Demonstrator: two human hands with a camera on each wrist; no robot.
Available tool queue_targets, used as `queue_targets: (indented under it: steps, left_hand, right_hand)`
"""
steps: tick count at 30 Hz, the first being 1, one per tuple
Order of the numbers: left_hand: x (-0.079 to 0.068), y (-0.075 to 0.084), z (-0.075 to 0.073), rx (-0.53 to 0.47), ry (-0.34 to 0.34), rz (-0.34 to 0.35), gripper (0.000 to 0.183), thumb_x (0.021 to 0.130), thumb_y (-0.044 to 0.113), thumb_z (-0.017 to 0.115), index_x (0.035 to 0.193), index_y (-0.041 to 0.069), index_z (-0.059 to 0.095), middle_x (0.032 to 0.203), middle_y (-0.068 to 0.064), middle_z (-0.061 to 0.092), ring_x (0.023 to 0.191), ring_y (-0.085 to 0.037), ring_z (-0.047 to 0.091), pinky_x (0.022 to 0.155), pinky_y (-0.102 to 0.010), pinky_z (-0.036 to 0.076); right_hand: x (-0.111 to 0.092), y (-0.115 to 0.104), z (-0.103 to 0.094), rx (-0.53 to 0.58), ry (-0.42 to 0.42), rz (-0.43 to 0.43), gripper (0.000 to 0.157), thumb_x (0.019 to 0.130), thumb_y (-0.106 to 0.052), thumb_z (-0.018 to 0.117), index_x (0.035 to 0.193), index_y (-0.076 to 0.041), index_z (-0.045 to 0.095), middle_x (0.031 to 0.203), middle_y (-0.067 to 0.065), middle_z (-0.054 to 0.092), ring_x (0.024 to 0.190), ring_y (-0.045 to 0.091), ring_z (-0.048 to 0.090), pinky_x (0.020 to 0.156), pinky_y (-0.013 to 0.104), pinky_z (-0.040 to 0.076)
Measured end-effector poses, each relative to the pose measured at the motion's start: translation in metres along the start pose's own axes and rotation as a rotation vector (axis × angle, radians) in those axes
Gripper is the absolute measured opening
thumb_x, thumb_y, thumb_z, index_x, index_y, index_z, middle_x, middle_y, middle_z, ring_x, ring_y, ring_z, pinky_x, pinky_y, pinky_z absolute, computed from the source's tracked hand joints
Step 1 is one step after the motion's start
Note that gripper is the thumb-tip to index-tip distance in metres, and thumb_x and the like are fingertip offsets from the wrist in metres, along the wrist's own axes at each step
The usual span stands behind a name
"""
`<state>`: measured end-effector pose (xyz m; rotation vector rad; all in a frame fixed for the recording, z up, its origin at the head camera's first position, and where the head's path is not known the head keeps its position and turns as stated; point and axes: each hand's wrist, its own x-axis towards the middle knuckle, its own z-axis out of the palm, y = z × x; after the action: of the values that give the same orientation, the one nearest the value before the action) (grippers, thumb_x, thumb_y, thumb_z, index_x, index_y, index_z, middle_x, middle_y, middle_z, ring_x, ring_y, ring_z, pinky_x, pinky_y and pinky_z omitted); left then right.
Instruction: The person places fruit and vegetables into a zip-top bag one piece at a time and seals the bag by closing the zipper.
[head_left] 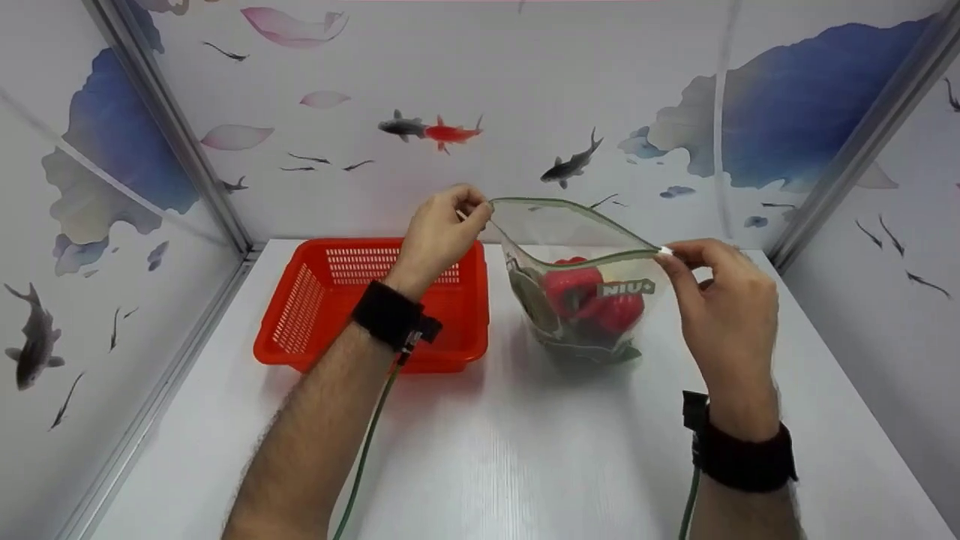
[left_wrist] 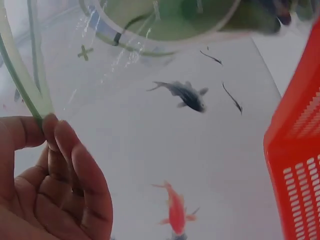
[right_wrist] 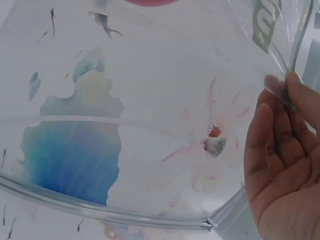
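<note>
A clear zip bag (head_left: 536, 311) with a green-edged mouth hangs between both hands, its mouth spread wide. Inside it are red bell peppers (head_left: 574, 289) and, on the left side, something greenish that the plastic blurs. My left hand (head_left: 442, 236) pinches the left corner of the mouth between thumb and fingers. At the opposite corner, my right hand (head_left: 724, 300) pinches the rim between thumb and forefinger. The left wrist view shows the bag's green strip (left_wrist: 22, 90) running into the fingertips. In the right wrist view, the bag's printed label (right_wrist: 265, 22) is near the thumb.
A red plastic basket (head_left: 472, 307) with slotted walls stands left of the bag, partly behind the left forearm. Both are over a white table (head_left: 480, 450). Printed wall panels (head_left: 525, 90) with metal corner posts enclose the table. A green cable (head_left: 367, 450) trails from the left wristband.
</note>
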<state>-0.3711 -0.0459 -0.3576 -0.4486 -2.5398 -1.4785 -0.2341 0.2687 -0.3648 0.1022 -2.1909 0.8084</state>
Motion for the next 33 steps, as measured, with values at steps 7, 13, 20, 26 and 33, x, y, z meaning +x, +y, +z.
queue_targets:
  steps: [7, 13, 20, 26, 33]
  left_hand:
    - [-0.009, 0.015, 0.004, 0.297, 0.029, 0.241, 0.027, 0.120, 0.024, 0.064, 0.142, 0.014, 0.076, 0.143, -0.008, 0.075, 0.134, -0.028, 0.069, 0.116, -0.043, 0.058]
    - [-0.022, 0.051, 0.021, 0.458, -0.083, 0.460, 0.049, 0.119, 0.051, 0.068, 0.160, 0.023, 0.069, 0.166, -0.002, 0.070, 0.159, -0.027, 0.061, 0.135, -0.057, 0.049]
    - [-0.029, 0.086, 0.045, 0.644, -0.160, 0.538, 0.048, 0.115, 0.046, 0.077, 0.158, 0.024, 0.073, 0.155, 0.003, 0.080, 0.151, -0.021, 0.070, 0.129, -0.045, 0.056]
    - [-0.026, 0.097, 0.059, 0.760, -0.114, 0.587, 0.029, 0.116, 0.046, 0.076, 0.135, 0.026, 0.085, 0.117, 0.006, 0.089, 0.114, -0.017, 0.082, 0.100, -0.037, 0.061]
    - [-0.022, 0.096, 0.060, 0.696, -0.130, 0.605, 0.034, 0.107, 0.050, 0.078, 0.124, 0.022, 0.089, 0.093, 0.000, 0.085, 0.083, -0.017, 0.072, 0.076, -0.033, 0.050]
  right_hand:
    - [0.028, -0.002, 0.011, -0.044, -0.013, -0.070, 0.026, 0.101, -0.026, 0.092, 0.113, -0.003, 0.089, 0.105, 0.020, 0.089, 0.092, 0.043, 0.081, 0.072, 0.014, 0.032]
    - [0.044, -0.010, 0.017, -0.109, -0.087, -0.137, 0.026, 0.099, -0.028, 0.093, 0.108, -0.004, 0.088, 0.102, 0.019, 0.089, 0.092, 0.044, 0.082, 0.071, 0.043, 0.051]
    - [0.049, -0.020, 0.019, -0.113, -0.176, -0.173, 0.021, 0.106, -0.022, 0.087, 0.115, -0.003, 0.089, 0.108, 0.021, 0.089, 0.099, 0.045, 0.083, 0.079, 0.063, 0.061]
    - [0.048, -0.025, 0.021, -0.103, -0.194, -0.208, 0.015, 0.104, -0.017, 0.088, 0.112, -0.004, 0.089, 0.105, 0.018, 0.089, 0.095, 0.043, 0.083, 0.079, 0.061, 0.061]
    - [0.047, -0.028, 0.020, -0.120, -0.199, -0.220, 0.010, 0.102, -0.013, 0.090, 0.108, -0.006, 0.090, 0.103, 0.018, 0.090, 0.094, 0.043, 0.083, 0.077, 0.060, 0.061]
